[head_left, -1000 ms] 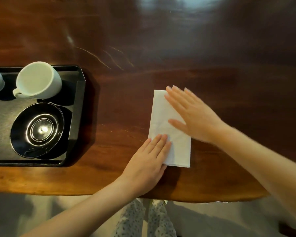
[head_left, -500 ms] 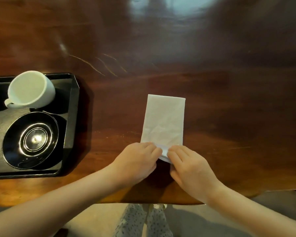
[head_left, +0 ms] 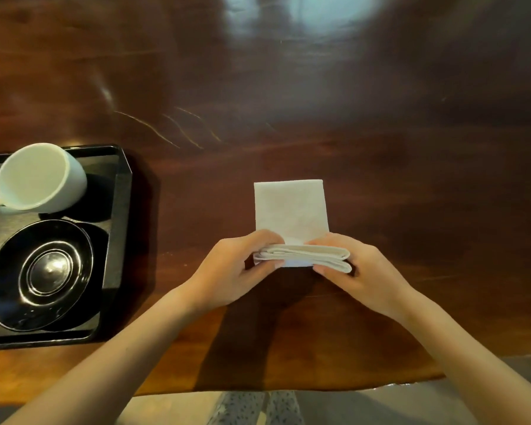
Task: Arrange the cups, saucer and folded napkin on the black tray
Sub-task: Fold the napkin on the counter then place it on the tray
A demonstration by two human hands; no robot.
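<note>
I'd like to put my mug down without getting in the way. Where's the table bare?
Bare wood lies beyond the napkin and right of the right hand, also between the black tray and the left hand. The tray is crowded by the white cup and black saucer.

Counter (head_left: 288, 102): dark polished wood, glossy, fine scratches. Napkin (head_left: 292, 210): white, soft, matt. Cup (head_left: 40, 179): glazed white ceramic. Saucer (head_left: 40, 274): glossy black. Tray (head_left: 120, 210): black, matt.
</note>
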